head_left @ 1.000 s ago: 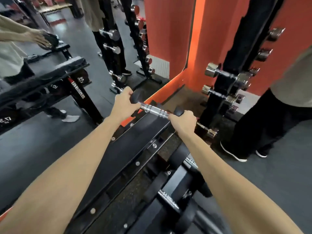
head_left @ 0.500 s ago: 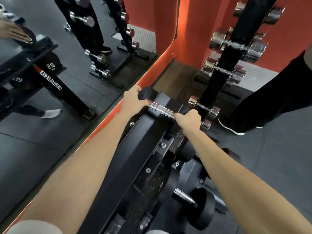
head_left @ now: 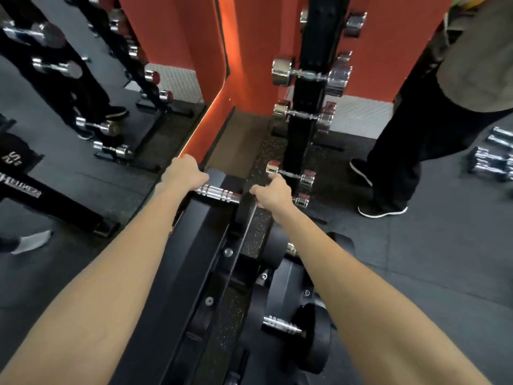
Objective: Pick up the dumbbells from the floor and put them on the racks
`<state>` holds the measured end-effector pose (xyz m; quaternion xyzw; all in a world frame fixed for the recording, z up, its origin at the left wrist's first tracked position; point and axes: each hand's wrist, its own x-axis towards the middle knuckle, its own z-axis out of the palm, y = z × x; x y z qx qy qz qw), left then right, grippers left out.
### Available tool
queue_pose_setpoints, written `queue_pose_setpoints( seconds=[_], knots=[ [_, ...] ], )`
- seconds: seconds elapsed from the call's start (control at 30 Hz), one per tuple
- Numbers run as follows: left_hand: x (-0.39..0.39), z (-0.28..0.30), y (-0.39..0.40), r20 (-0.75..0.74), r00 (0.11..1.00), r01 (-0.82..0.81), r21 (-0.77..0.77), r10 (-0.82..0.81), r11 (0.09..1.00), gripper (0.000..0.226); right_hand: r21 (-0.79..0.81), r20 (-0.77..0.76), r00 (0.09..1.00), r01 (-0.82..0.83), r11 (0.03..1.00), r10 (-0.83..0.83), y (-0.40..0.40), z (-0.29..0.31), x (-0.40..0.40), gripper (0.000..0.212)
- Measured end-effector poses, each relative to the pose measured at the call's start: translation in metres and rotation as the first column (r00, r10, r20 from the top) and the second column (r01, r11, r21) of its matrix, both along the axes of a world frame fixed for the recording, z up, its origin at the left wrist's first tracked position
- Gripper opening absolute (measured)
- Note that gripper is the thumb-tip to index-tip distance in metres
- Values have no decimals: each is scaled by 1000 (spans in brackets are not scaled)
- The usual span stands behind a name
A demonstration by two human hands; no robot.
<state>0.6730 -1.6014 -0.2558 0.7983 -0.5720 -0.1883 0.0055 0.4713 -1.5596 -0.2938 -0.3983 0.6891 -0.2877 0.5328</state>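
Orange walls and a mirror back the black rack. My left hand grips one end of the dumbbell lying on the rack's far end; my right hand clasps its other head.

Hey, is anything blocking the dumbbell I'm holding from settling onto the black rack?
Nothing visible. The left hand and right hand hold the black dumbbell by its ends at the far end of the black rack, whose shelf below shows bare. The chrome dumbbell stand is behind, apart.
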Motion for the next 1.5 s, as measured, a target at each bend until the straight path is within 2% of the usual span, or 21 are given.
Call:
queue_pose_setpoints(
  seconds=[0.1, 0.23, 0.4, 0.53, 0.77, 0.93, 1.1, 1.27, 1.33, 1.4, 1.5],
  knots=[
    [-81, 25, 7, -22, 984, 173, -105, -176, 979, 51, -52, 71, 986, 154, 987, -150, 17, 3, -67, 62],
    [-146, 35, 28, -278, 933, 191, -150, -227, 970, 36, -123, 139, 959, 265, 957, -247, 47, 8, -121, 51],
    [-298, 54, 87, -507, 760, 331, -238, -407, 913, 27, -234, 150, 860, 510, 828, -488, 140, 24, -262, 51],
    [-414, 58, 164, -597, 610, 454, -277, -522, 847, 21, -310, 121, 783, 613, 726, -610, 249, 44, -365, 53],
    [-617, 57, 362, -726, 301, 687, -284, -618, 669, 19, -373, 140, 536, 807, 457, -832, 485, 68, -505, 40],
    [-731, 53, 514, -759, 116, 863, -242, -640, 444, 24, -352, 125, 281, 909, 222, -952, 650, 76, -567, 40],
    [-820, 52, 641, -756, -25, 946, -229, -654, 228, 25, -343, 121, 33, 939, -10, -992, 789, 70, -608, 39],
    [-898, 33, 744, -763, -128, 975, -212, -634, 59, 23, -321, 91, -167, 928, -187, -982, 895, 55, -648, 34],
    [-934, 25, 780, -772, -152, 979, -204, -617, 13, 23, -317, 68, -231, 918, -240, -971, 931, 50, -668, 24],
    [-970, 17, 812, -785, -165, 980, -196, -598, -14, 23, -318, 49, -258, 912, -260, -965, 963, 45, -694, 21],
    [-1026, 9, 851, -812, -160, 982, -190, -561, -6, 24, -324, 29, -284, 904, -277, -958, 1001, 45, -748, 32]
  ],
)
